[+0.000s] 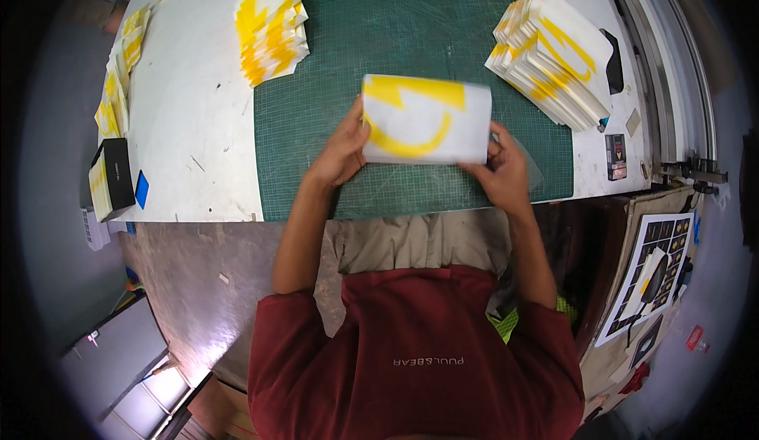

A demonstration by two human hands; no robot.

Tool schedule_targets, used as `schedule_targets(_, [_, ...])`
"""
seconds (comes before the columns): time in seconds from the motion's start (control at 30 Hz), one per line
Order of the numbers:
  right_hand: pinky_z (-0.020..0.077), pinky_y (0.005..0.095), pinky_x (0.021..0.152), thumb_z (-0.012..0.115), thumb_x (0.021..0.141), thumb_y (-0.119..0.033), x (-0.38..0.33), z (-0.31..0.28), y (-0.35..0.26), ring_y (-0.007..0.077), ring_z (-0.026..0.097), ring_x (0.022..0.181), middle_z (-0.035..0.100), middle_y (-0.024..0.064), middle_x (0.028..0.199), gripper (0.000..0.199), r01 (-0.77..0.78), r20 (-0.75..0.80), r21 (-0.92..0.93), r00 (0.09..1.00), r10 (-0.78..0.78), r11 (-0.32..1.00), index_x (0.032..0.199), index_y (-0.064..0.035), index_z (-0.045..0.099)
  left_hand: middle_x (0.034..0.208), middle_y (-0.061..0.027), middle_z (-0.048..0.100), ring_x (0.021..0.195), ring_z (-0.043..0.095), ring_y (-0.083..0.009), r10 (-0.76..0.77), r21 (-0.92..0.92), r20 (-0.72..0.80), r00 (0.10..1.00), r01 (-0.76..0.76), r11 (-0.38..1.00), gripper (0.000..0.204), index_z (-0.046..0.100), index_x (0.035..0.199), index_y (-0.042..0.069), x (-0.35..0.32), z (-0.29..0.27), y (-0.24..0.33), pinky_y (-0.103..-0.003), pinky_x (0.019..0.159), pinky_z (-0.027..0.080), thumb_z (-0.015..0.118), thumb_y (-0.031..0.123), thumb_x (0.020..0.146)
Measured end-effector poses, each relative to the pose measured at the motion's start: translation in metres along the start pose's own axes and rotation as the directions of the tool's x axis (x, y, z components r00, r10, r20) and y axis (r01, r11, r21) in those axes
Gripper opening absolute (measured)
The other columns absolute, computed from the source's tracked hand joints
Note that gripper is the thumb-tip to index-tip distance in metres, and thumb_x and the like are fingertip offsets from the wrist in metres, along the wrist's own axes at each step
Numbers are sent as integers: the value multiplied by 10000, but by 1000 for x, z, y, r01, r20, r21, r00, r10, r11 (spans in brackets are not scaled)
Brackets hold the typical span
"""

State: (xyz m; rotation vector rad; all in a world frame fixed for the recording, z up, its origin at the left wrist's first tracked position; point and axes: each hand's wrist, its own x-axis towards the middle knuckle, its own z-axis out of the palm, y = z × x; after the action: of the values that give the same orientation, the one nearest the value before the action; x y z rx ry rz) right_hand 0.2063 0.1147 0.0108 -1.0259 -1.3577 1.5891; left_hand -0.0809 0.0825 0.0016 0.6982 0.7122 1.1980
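Note:
Between my two hands is a white rectangular piece with yellow printed shapes (pixel 427 120), perhaps folded paper, a little blurred by motion. It is held above the green cutting mat (pixel 379 45). My left hand (pixel 345 146) is closed on its left edge, and my right hand (pixel 508 173) grips its lower right corner. Beside the right hand shows the edge of something clear, like thin plastic (pixel 534 175); whether the hand holds it I cannot tell. The fingertips behind the piece are hidden.
A tall stack of similar pieces (pixel 553 60) leans at the mat's right. Another fanned pile (pixel 273 29) lies at the far left of the mat. A black box (pixel 118 173) and a blue card (pixel 141 189) sit at the table's left edge. A metal rail (pixel 660 68) runs along the right.

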Motion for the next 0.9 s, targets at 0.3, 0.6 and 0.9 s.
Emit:
schedule_targets(0.3, [560,258,670,829,853,-58,26,16,-9,154,721,832,753,169,982,536,-139,-262,-296,963,59,945,1298,88,568,1501,-177,535,1407,497,-353,416,916,362,834,-236,-323,634,553,1460,57,-27,54,-22,-500,1155,401,793,165,883])
schedule_targets(0.6, [422,526,1055,817,813,-157,-17,14,8,383,569,1228,601,186,1360,464,399,193,-840,853,-485,367,1227,1,682,1519,-268,485,1443,436,-410,270,938,236,934,-146,-313,563,527,1468,7,-22,55,-42,-534,1204,317,634,293,996])
schedule_targets(0.9, [398,530,1050,823,840,-270,-8,21,9,366,517,1278,604,171,1333,491,339,202,-913,859,-471,226,1236,-17,681,1548,-321,417,1461,396,-444,259,935,210,943,-116,-336,594,519,1481,16,-19,60,-42,-559,1212,287,628,345,998])
